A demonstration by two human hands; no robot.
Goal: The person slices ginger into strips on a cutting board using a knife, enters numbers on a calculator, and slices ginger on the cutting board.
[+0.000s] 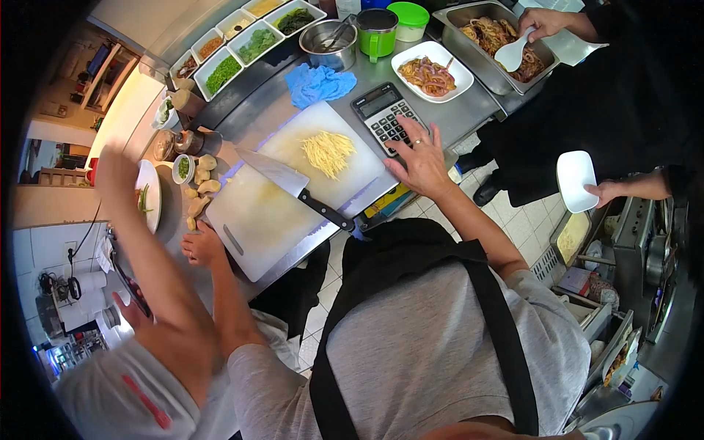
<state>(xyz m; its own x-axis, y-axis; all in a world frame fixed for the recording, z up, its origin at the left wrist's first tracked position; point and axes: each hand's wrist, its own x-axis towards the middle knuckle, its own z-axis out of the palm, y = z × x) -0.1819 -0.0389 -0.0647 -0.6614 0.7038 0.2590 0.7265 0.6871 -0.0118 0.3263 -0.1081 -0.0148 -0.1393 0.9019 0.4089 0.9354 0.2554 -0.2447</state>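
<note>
My right hand [422, 165] is over the lower edge of a grey calculator [387, 117], fingers spread, a fingertip at its keys. Loosely bent, the fingers of my left hand [202, 246] rest at the counter's edge beside pieces of ginger root [207, 186]; nothing shows in them. Between my hands lies a white cutting board [253, 235]. A second white board [323, 121] adjoins it, bearing a pile of thin pale-yellow strips [328, 154]. A chef's knife [282, 176] lies across the boards, its black handle toward me.
A blue cloth [315, 84], a metal pot [328, 59] and a plate of sliced food [429, 79] line the back. At right, a person holds a white spoon [513, 53] over a steel pan [480, 73] and a white dish [576, 180]. Another person's blurred arm [150, 242] reaches in at left.
</note>
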